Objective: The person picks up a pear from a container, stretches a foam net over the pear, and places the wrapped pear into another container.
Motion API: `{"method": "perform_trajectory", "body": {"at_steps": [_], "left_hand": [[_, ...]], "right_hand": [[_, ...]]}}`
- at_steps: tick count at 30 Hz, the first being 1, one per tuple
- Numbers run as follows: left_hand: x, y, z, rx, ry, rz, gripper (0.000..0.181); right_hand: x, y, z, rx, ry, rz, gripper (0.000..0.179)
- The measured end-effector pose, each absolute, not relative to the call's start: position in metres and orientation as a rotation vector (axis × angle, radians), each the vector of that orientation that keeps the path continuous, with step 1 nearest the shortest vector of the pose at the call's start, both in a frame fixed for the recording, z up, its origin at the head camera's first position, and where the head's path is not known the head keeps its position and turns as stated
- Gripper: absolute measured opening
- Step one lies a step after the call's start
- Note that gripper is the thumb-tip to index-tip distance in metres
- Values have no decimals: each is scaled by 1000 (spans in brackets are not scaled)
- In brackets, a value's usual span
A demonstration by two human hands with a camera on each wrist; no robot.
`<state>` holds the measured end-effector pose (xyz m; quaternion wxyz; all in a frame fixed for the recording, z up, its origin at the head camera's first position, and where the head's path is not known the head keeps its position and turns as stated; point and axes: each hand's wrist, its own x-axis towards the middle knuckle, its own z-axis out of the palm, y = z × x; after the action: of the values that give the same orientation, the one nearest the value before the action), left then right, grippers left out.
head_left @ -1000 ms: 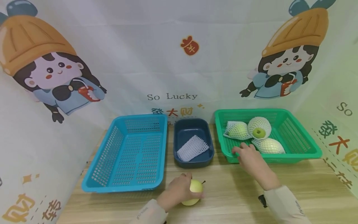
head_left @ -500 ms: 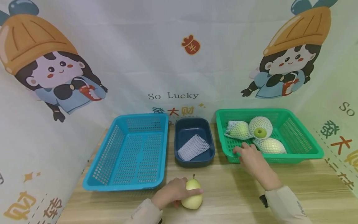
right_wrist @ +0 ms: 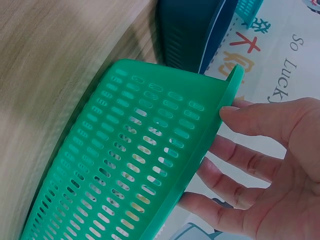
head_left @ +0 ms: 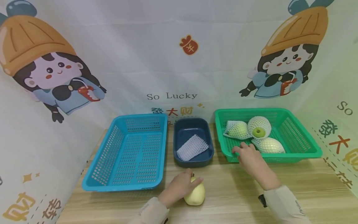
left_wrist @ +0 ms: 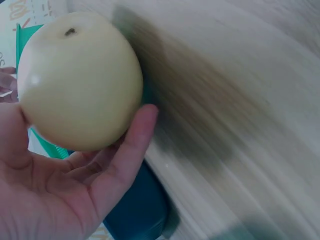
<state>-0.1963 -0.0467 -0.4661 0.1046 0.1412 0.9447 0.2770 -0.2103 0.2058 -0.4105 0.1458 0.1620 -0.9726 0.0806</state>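
My left hand (head_left: 176,188) holds a bare pale-yellow pear (head_left: 195,195) over the table, in front of the dark blue tray. In the left wrist view the pear (left_wrist: 80,85) sits between thumb and fingers, its round bottom end facing the camera. My right hand (head_left: 250,158) is at the front left of the green basket (head_left: 303,154), gripping its rim. The right wrist view shows the thumb on the outside of the basket's rim and the fingers behind it. Inside this basket lie several pale fruits in white foam nets, one of them a netted fruit (head_left: 269,146) near the front.
A blue basket (head_left: 123,189) with slotted walls stands at the left. Between the two baskets, the dark blue tray (head_left: 193,164) holds a white foam net (head_left: 193,148). Behind everything hangs a printed white cloth (head_left: 134,46).
The pear has turned in my left hand, its stem swinging from pointing right to pointing up and away. The left hand has shifted slightly; my right hand stays at the green basket's rim.
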Motion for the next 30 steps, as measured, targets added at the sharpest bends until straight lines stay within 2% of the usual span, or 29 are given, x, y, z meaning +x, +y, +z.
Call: {"method": "perform_trajectory", "body": {"at_steps": [5, 17, 25, 30], "left_hand": [[-199, -43, -468, 500, 2788, 820, 43], [-196, -51, -462, 539, 2687, 894, 36], [-193, -56, -461, 548, 2688, 931, 33], [-191, -60, -457, 537, 2687, 960, 37]], "right_hand": [[-211, 205, -410, 467, -2803, 231, 22], [-210, 205, -410, 471, -2777, 222, 22], [-212, 206, -405, 480, -2837, 292, 15], [-216, 207, -399, 500, -2907, 351, 11]]}}
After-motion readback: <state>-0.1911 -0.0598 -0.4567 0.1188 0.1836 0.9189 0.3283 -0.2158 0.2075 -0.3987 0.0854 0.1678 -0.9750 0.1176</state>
